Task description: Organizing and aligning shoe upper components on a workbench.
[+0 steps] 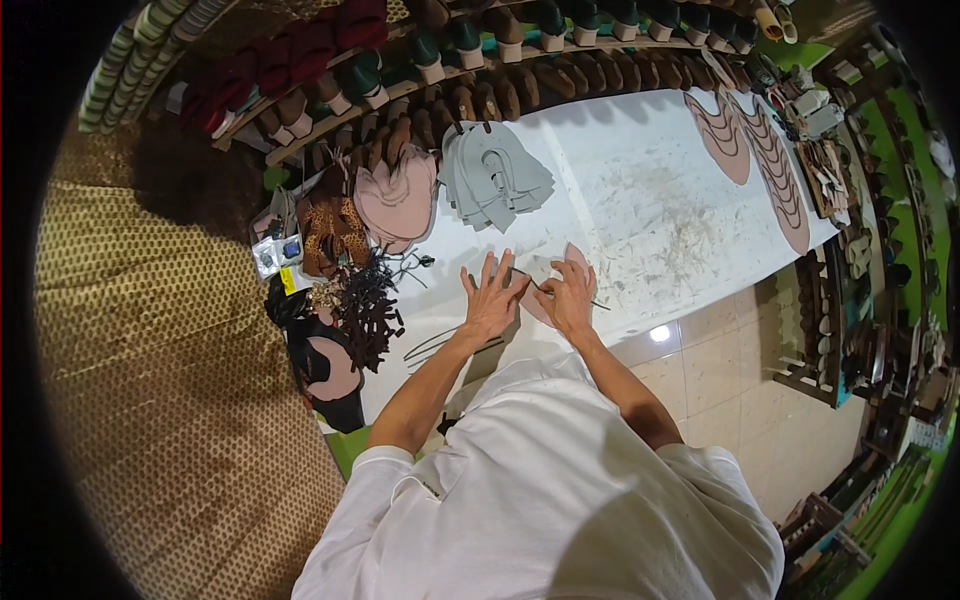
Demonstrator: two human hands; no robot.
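The fingers [487,268] on my left hand [490,307] are fanned out, with thumb and index near each other at a thin dark strip [537,286]; my right hand [571,303] looks to be pinching it, how tightly I can't tell. I'd use the flat white table [640,290] as backing. The pink sole-shaped piece [537,308] lies on it under my hands, so I'd press lightly, no creases. Spare strips [430,343] sit left of it, by my left forearm. For the held strip, honestly, pinch close and work short bits so it doesn't twist.
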